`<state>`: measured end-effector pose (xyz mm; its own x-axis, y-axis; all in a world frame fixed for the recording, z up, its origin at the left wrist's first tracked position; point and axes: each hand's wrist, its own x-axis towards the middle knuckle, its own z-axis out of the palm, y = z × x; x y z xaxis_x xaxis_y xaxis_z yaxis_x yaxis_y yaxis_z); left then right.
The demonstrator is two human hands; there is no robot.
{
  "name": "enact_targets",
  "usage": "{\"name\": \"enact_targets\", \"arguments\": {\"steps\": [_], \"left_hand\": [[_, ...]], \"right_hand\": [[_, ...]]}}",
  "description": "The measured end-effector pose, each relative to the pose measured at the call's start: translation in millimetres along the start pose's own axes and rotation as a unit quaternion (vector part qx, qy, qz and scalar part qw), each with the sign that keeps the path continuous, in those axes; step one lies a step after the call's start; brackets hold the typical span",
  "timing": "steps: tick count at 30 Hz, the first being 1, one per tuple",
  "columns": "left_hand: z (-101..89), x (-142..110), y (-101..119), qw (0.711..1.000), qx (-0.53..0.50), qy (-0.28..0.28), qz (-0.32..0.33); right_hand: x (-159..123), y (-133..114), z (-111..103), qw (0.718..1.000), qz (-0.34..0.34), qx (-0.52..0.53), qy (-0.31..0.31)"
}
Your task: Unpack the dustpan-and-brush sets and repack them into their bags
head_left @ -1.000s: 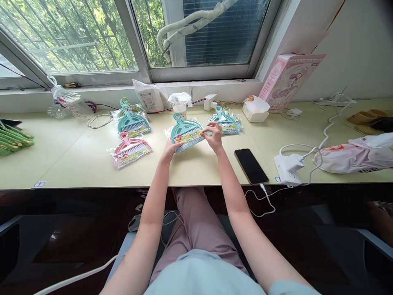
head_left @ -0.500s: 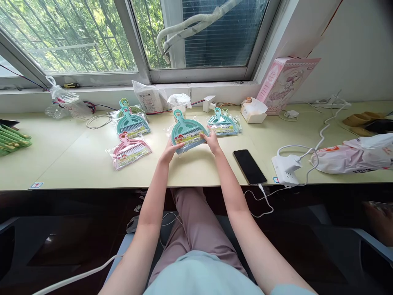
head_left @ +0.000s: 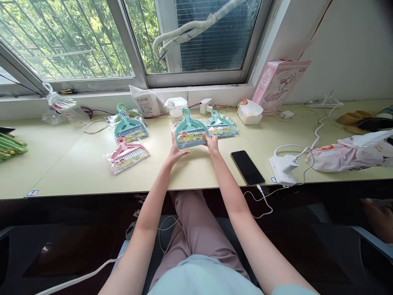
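Note:
A turquoise mini dustpan-and-brush set (head_left: pixel 192 130) in clear wrap with a printed label is in front of me, its handle pointing to the window. My right hand (head_left: pixel 212 144) grips its lower right corner, thumb on the front. My left hand (head_left: pixel 176 152) is at its left edge, fingers up along the side and thumb stretched out below it, off the front. Just behind on the right are more turquoise wrapped sets (head_left: pixel 221 125). To the left lie another turquoise set (head_left: pixel 130 128) and a pink set (head_left: pixel 127 155), with a green one (head_left: pixel 122 107) partly hidden behind.
A black phone (head_left: pixel 247 167) on a cable and a white power strip (head_left: pixel 283 169) lie at the right front. Along the window stand a wrapped white pack (head_left: pixel 147 103), a tissue pack (head_left: pixel 249 112) and a pink box (head_left: pixel 279 87). A plastic bag (head_left: pixel 350 153) lies far right, green stalks (head_left: pixel 11 146) far left.
The held set has shifted slightly right and stands more level. My left thumb has come off its front and now stretches below it. The whole view has shifted slightly.

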<state>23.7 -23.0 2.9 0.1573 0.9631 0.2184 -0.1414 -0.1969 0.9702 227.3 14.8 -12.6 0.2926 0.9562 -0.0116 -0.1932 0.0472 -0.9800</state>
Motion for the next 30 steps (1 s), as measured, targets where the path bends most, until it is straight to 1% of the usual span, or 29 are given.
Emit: {"name": "enact_targets", "arguments": {"steps": [3,6,8,10,12,14,16,17,19,22,25,27,28,30], "left_hand": [[-2.4,6,-5,0.999,-0.011,0.051,-0.006],[-7.7,11,-11,0.991,-0.005,0.133,-0.001],[-10.3,13,-15,0.985,-0.002,0.173,-0.010],[-11.7,14,-19,0.980,0.000,0.200,-0.024],[-12.9,15,-21,0.973,0.007,0.229,-0.027],[-14.4,15,-22,0.966,0.011,0.256,-0.028],[-15.9,15,-21,0.962,0.008,0.270,-0.030],[-16.4,15,-21,0.962,0.006,0.270,-0.030],[-15.9,15,-18,0.967,0.002,0.255,-0.026],[-11.1,13,-13,0.979,-0.016,0.203,-0.021],[-4.2,8,-8,0.990,0.009,0.139,-0.033],[-1.4,4,-5,0.991,0.058,0.117,-0.028],[-1.0,2,-4,0.990,0.079,0.118,-0.020],[-2.1,-1,-3,0.984,0.102,0.143,-0.010]], "right_hand": [[-5,-3,4,1.000,-0.007,0.017,-0.009],[-11,-7,8,0.997,-0.014,0.032,-0.075],[-14,-10,10,0.994,-0.003,0.042,-0.104],[-18,-12,11,0.989,0.012,0.056,-0.134],[-25,-13,13,0.981,0.018,0.072,-0.178],[-33,-12,19,0.970,0.024,0.080,-0.228],[-40,-8,27,0.964,0.040,0.077,-0.250],[-42,-6,32,0.965,0.052,0.076,-0.245],[-44,-2,39,0.972,0.068,0.077,-0.211],[-40,-2,40,0.983,0.059,0.090,-0.149],[-30,-7,29,0.989,0.037,0.106,-0.095],[-20,-11,17,0.992,0.024,0.118,-0.037],[-16,-12,11,0.993,0.015,0.121,0.002],[-7,-14,-2,0.989,-0.006,0.112,0.096]]}}
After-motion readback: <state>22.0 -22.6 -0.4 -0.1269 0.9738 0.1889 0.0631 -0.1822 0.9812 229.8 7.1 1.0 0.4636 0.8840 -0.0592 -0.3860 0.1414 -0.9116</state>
